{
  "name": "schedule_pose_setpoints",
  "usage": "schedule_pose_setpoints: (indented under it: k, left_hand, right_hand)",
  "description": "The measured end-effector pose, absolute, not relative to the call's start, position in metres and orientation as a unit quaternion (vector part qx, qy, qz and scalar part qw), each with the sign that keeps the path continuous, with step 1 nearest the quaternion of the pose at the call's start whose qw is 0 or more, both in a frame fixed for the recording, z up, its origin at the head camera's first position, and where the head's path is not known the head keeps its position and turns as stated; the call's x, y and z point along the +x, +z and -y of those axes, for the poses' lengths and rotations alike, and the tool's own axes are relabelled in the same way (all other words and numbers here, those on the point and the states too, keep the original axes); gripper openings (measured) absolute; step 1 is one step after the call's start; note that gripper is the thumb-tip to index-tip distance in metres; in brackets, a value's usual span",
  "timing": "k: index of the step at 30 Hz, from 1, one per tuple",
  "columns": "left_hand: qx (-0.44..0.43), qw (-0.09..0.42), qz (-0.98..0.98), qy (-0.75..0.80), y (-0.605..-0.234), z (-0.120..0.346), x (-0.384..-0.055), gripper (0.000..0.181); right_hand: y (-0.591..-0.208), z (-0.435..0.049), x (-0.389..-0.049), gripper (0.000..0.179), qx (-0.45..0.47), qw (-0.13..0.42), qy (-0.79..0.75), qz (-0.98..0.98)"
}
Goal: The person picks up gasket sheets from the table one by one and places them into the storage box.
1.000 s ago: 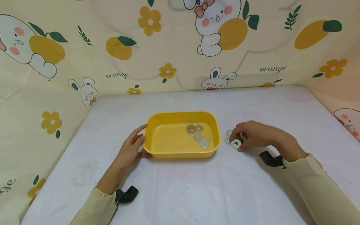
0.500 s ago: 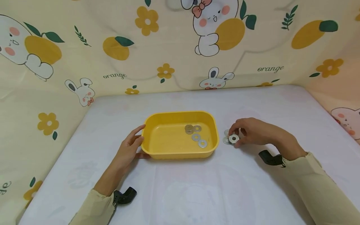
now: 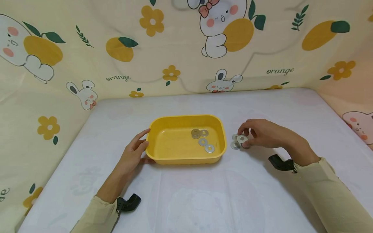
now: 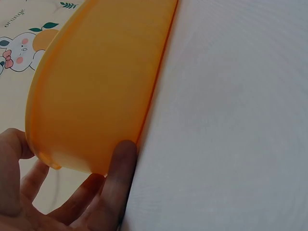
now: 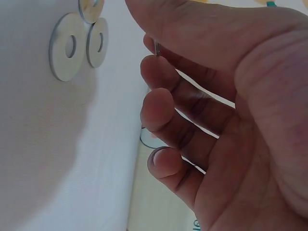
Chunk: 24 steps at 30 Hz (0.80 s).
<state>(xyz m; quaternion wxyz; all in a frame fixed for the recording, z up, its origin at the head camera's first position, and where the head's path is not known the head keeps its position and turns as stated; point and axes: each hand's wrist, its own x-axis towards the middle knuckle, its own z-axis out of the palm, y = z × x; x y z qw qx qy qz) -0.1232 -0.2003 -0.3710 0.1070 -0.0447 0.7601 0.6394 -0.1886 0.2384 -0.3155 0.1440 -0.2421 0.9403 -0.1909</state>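
Note:
My left hand (image 3: 132, 158) holds the left end of a yellow plastic tray (image 3: 186, 160), its fingers spread around the rim and outer wall. In the left wrist view, fingertips touch the tray's wall (image 4: 96, 86). Several flat metal washers lie in the tray's right half, such as one washer (image 3: 209, 148) near the front wall. To the right of the tray, my right hand (image 3: 263, 133) pinches a washer (image 3: 242, 138) between thumb and fingertips, just above others. In the right wrist view, the held washer shows only as a thin edge (image 5: 156, 47); loose washers (image 5: 61, 60) lie on the tabletop.
A white cloth (image 3: 192, 194) covers the table. Behind it and at the sides hangs a cream sheet (image 3: 186, 48) printed with rabbits and oranges. Black wrist mounts (image 3: 129, 203) sit at both sleeves.
My right hand has moved slightly up and away with the pinched washer, uncovering more of the washers beneath. The left hand keeps its place on the tray. The head view has shifted slightly.

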Motion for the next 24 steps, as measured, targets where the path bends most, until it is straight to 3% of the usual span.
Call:
schedule_pose_setpoints:
  k: [17, 24]
  left_hand:
    - [-0.037, 0.104, -0.761, 0.639, -0.372, 0.201, -0.123, 0.047]
    - [-0.043, 0.105, -0.760, 0.639, -0.371, 0.201, -0.123, 0.047]
  right_hand:
    - [-0.307, -0.237, -0.188, 0.039, -0.223, 0.128, -0.204, -0.944]
    - [-0.305, -0.239, -0.186, 0.035, -0.247, 0.084, -0.224, -0.939]
